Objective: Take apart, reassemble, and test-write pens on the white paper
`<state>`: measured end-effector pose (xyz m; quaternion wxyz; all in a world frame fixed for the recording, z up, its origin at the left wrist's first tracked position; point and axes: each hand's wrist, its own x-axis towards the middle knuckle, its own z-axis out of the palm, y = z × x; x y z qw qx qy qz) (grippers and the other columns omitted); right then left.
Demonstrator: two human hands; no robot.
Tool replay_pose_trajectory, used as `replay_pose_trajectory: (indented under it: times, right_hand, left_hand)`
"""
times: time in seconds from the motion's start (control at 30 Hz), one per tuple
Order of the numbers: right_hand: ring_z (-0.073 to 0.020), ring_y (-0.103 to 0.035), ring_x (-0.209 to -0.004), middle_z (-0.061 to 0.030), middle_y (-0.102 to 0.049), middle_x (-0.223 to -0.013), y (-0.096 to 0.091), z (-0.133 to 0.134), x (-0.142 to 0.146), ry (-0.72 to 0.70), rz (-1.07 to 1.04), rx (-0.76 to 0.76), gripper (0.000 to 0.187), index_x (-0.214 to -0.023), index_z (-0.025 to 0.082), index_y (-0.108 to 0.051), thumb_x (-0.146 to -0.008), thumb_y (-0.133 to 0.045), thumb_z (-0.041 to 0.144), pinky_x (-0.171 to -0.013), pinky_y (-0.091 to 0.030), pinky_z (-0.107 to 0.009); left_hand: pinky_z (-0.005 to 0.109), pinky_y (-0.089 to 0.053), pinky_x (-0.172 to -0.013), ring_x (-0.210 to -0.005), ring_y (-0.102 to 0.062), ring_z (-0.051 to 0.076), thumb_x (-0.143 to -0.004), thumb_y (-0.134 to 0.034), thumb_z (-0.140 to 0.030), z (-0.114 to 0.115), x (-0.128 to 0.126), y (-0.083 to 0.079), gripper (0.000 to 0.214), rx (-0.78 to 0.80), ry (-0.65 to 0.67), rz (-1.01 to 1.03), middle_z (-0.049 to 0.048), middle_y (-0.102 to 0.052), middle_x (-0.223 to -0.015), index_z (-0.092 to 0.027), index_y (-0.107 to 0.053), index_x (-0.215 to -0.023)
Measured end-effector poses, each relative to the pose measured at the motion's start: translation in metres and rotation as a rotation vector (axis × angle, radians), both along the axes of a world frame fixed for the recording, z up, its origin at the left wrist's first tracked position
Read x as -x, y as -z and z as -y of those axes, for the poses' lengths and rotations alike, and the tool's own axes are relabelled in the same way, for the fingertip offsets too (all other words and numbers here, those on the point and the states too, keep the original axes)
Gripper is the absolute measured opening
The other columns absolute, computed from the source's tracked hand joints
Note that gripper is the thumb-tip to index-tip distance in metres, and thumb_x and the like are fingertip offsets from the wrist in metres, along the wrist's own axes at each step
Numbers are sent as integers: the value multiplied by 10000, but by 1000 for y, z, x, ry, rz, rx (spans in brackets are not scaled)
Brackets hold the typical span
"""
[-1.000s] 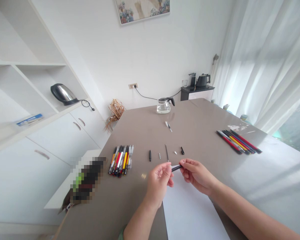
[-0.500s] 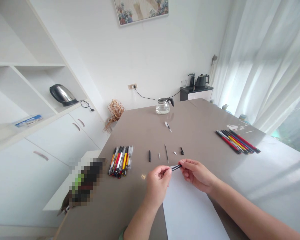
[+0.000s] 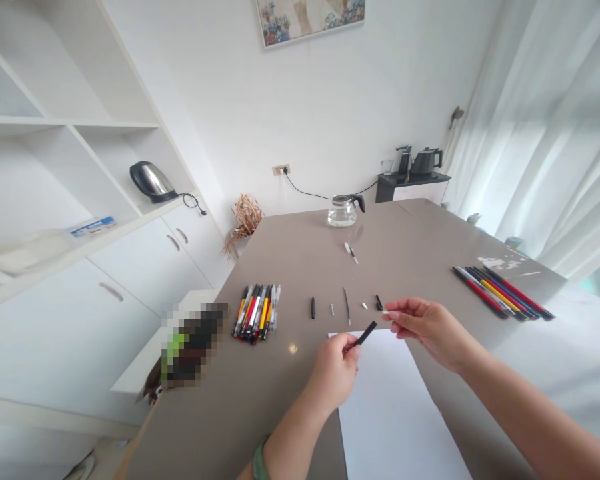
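Fingers closed, my left hand (image 3: 337, 367) holds a black pen barrel (image 3: 367, 333) that points up and to the right over the white paper (image 3: 395, 407). My right hand (image 3: 430, 327) pinches a small whitish piece (image 3: 386, 312), too small to name, apart from the barrel. Just beyond those fingertips lies a black pen clip (image 3: 379, 303). Left of it on the table are a small white tip (image 3: 365, 306), a thin pen refill (image 3: 347, 307), a small spring-like piece (image 3: 332, 309) and a black grip section (image 3: 313, 307).
A bundle of pens (image 3: 254, 313) lies on the table (image 3: 290, 260) at left, and several pens (image 3: 503, 293) at right. A glass pot (image 3: 342, 212) stands at the back. Nearer is a small white and black pen part (image 3: 351, 253). A blurred dark object (image 3: 195, 347) is at the left edge.
My hands have moved apart: the right hand has drawn away up and to the right with the small whitish piece, while the left hand keeps the black barrel. The view has shifted left.
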<state>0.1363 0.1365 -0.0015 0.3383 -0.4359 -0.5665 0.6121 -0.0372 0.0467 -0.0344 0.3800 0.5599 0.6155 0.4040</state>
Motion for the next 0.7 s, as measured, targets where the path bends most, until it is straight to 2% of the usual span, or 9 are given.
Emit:
replay_pose_trajectory:
  times: [0.13, 0.2, 0.27, 0.37, 0.5, 0.7]
  right_hand:
    - [-127, -527, -547, -31, -613, -621, -3, -34, -14, 17, 502, -321, 214, -800, 170, -629, -707, -509, 321, -553, -403, -235]
    - [-131, -540, -586, -22, -628, -659, 0, -53, -20, -43, 692, -451, 189, -757, 186, -645, -707, -482, 267, -566, -391, -221]
    - [-135, -549, -628, -18, -641, -697, 5, -69, -25, -137, 802, -505, 201, -734, 195, -656, -702, -459, 216, -577, -385, -210]
    - [-136, -556, -628, -14, -649, -683, 15, -84, -26, -181, 839, -499, 192, -698, 195, -668, -678, -477, 193, -582, -389, -203]
    - [-130, -567, -621, -4, -660, -701, 27, -92, -22, -181, 823, -486, 200, -746, 209, -681, -674, -494, 201, -602, -406, -196]
    - [-147, -575, -697, -12, -667, -787, 31, -98, -18, -124, 779, -483, 196, -767, 212, -689, -661, -524, 213, -679, -409, -206]
  left_hand:
    - [202, -404, -473, -500, -514, 90, -762, -416, -236, -2, -1, 4, 184, 27, -14, 61, 4, -563, -685, -183, -549, -879]
    - [204, -408, -472, -500, -517, 91, -760, -417, -241, -3, -1, 4, 186, 27, -27, 73, 4, -562, -684, -181, -540, -886]
    - [209, -414, -474, -494, -518, 92, -758, -419, -253, -4, -2, 4, 196, 24, -50, 71, 5, -560, -688, -176, -534, -897]
    - [215, -422, -474, -496, -520, 95, -756, -424, -279, -4, -1, 3, 208, 29, -64, 85, 11, -559, -705, -169, -531, -895]
    - [216, -423, -478, -501, -520, 95, -756, -426, -298, -4, -1, 3, 220, 29, -47, 101, 11, -560, -712, -169, -531, -900]
    - [212, -421, -477, -501, -516, 92, -757, -429, -307, -3, -1, 2, 232, 38, -32, 116, 9, -558, -702, -166, -536, -906]
